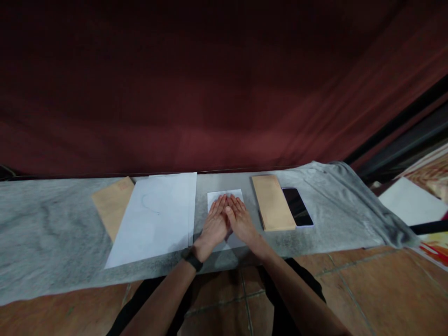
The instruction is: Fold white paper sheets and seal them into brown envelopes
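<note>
A folded white sheet of paper (215,195) lies in front of me on the grey cloth. My left hand (215,224) rests flat on it, fingers stretched out and pointing away from me. Beside it, my right hand (241,223) also lies flat, its thumb overlapping the left hand. Both palms press on the paper and cover most of its middle. To the left is a stack of larger white sheets (157,214) with a faint drawn line on top. On the right sits a stack of brown envelopes (275,203).
A phone (297,207) with a dark screen lies against the envelopes' right side. Another brown envelope (114,203) sticks out from under the large sheets. The grey cloth (336,205) covers a narrow bench, with a dark red curtain (210,116) behind and a tiled floor (385,284) below.
</note>
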The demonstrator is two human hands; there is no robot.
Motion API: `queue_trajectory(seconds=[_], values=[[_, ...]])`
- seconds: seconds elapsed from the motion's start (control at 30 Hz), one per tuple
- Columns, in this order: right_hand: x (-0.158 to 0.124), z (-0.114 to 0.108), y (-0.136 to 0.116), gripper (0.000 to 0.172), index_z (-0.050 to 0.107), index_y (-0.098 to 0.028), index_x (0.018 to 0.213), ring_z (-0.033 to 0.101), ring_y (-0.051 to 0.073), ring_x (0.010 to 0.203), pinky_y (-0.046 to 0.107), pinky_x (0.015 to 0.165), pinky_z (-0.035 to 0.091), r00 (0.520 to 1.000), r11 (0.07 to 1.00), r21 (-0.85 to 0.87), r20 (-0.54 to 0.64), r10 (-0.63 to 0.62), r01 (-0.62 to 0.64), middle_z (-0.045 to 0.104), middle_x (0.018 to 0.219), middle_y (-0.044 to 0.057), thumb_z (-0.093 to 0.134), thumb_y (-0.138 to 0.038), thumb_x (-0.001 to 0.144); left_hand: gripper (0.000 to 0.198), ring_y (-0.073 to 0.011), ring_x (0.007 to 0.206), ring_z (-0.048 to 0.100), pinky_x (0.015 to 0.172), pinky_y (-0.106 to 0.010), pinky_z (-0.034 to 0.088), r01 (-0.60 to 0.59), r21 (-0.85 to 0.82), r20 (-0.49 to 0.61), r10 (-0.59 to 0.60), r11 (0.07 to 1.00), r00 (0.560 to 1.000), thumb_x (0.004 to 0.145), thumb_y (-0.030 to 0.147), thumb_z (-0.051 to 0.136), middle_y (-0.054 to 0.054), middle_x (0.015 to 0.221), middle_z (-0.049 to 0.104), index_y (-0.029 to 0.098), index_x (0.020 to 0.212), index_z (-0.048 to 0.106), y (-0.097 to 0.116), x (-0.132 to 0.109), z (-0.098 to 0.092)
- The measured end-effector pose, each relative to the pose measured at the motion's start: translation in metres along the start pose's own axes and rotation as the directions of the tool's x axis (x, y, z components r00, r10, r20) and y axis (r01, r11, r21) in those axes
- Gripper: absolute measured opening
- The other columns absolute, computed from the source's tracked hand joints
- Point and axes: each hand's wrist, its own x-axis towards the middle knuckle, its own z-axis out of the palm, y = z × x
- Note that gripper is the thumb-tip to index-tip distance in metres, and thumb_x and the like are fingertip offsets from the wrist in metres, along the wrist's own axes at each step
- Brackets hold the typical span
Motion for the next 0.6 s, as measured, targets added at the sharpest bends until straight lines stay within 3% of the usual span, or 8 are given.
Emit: queue_trajectory(seconds=[0.17,0.4,0.6], values=[[0.014,0.023,0.004,0.057,0.035,-0.011,0.155,0.029,0.02,0.151,0.043,0.124,0.027,1.0,0.997,-0.082,0.013,0.012,-0.011,0.039,0.16,0.011,0.018,-0.038,0.108,0.06,-0.0246,0.15,0.033,0.122,-0.045,0.028,0.018,0.046,0.028,-0.019,0.999,0.999,0.096,0.023,0.037,-0.018,0.159,0.04,0.008,0.154,0.032,-0.005,0.012,0.02],[0.014,0.039,0.022,0.059,0.039,-0.008,0.153,0.034,0.027,0.149,0.05,0.121,0.029,0.991,0.978,-0.208,-0.135,-0.007,-0.021,0.044,0.155,0.018,0.025,-0.042,0.107,0.061,-0.0244,0.153,0.026,0.124,-0.046,0.024,0.138,0.064,0.057,-0.142,0.988,0.988,0.096,0.019,0.027,-0.017,0.16,0.037,0.004,0.155,0.031,-0.016,0.018,0.005],[0.016,0.042,0.036,0.062,0.036,-0.004,0.154,0.037,0.031,0.147,0.054,0.119,0.03,0.972,0.972,-0.222,-0.232,0.021,-0.074,0.041,0.156,0.023,0.031,-0.044,0.106,0.061,-0.0279,0.151,0.029,0.124,-0.047,0.024,0.246,0.065,0.029,-0.249,0.967,0.968,0.1,0.03,0.03,-0.021,0.159,0.036,-0.001,0.152,0.036,-0.024,0.015,0.004]])
